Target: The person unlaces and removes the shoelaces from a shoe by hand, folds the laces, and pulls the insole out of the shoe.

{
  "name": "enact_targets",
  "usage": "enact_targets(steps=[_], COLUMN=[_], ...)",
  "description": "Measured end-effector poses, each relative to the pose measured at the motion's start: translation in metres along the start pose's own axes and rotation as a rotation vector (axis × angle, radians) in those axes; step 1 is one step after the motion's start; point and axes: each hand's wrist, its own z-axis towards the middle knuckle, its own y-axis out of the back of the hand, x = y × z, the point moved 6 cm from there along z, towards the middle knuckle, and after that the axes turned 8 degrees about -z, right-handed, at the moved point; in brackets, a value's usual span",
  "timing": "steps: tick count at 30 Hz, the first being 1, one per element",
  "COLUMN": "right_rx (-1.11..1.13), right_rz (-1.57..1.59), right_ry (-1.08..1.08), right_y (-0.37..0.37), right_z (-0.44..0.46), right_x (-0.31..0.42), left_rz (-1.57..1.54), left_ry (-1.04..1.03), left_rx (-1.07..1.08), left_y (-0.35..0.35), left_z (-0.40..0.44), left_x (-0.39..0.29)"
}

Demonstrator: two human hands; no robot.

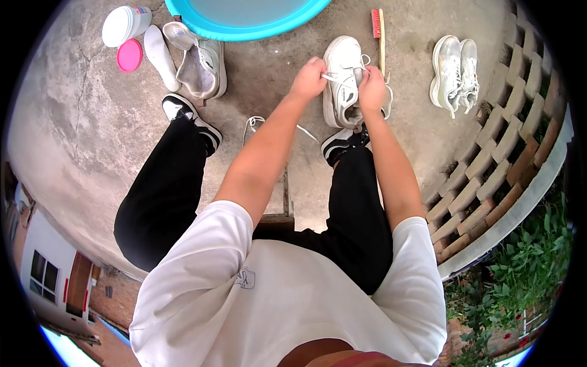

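A white shoe (342, 58) stands on the concrete between my hands, toe pointing away from me, with its lace partly threaded. My left hand (309, 78) is at the shoe's left side, fingers pinched on a white lace pulled out from the eyelets. On the right side my right hand (373, 92) is closed on the lace too, close against the shoe; a loose end hangs beside that wrist. Another white lace (254, 122) lies on the ground behind my left forearm. A brush with red bristles (376, 24) lies just right of the shoe.
A blue basin (257, 33) of water stands at the top. Left of it are a white tub (119, 27), a pink lid (129, 55), an insole (160, 58) and an open shoe (211, 70). A white pair (449, 67) stands near the brick edging (489, 159) at right.
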Motion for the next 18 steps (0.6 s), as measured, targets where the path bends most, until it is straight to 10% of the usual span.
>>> enact_targets(steps=[9, 18], right_rx=[0.293, 0.225], right_rz=[0.219, 0.968], right_ry=[-0.062, -0.388], right_y=[0.033, 0.329], right_z=[0.006, -0.05], right_x=[-0.042, -0.085], left_rz=[-0.267, -0.807], left_ry=[0.093, 0.269], left_rx=[-0.377, -0.767], left_y=[0.043, 0.193], left_z=[-0.083, -0.121], left_x=[-0.099, -0.174])
